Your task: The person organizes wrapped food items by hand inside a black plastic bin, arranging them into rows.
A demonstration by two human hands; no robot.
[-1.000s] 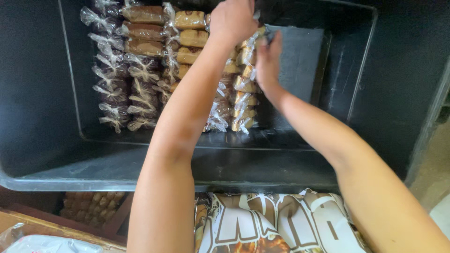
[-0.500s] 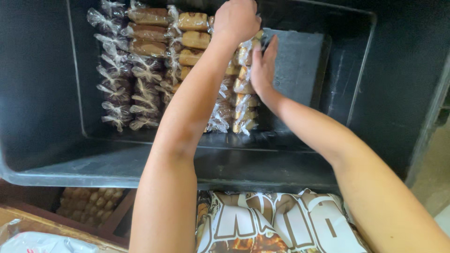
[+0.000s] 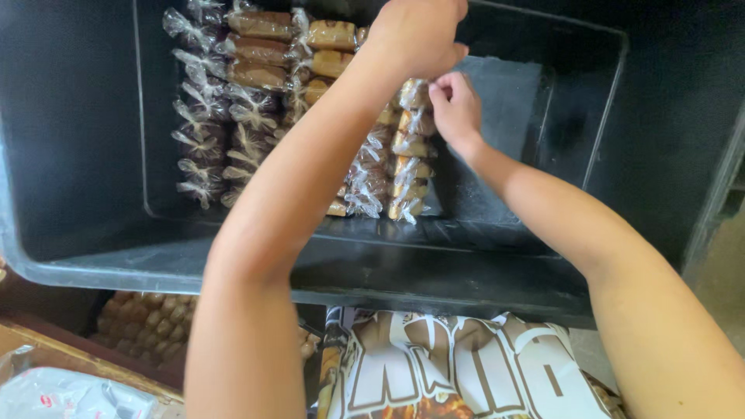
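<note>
Rows of brown snack packets (image 3: pixel 256 74) in clear twisted wrappers lie side by side in a deep black plastic bin (image 3: pixel 116 271). My left arm crosses over them, and my left hand (image 3: pixel 419 35) hangs with curled fingers above the far end of the rightmost row (image 3: pixel 407 167). What those fingers hold is hidden. My right hand (image 3: pixel 456 109) reaches in from the right, its fingertips pinched on the top wrapped packet (image 3: pixel 411 95) of that row, just below my left hand.
Bare black floor of the bin (image 3: pixel 504 116) lies to the right of the rows. Below the bin's near wall are a large brown and white printed bag (image 3: pixel 466 372), a tray of small brown pieces (image 3: pixel 147 322) and a clear plastic bag (image 3: pixel 70 396).
My right hand went from lying flat against the side of the rightmost row to pinching a packet near its far end. My left hand stayed over the row's far end.
</note>
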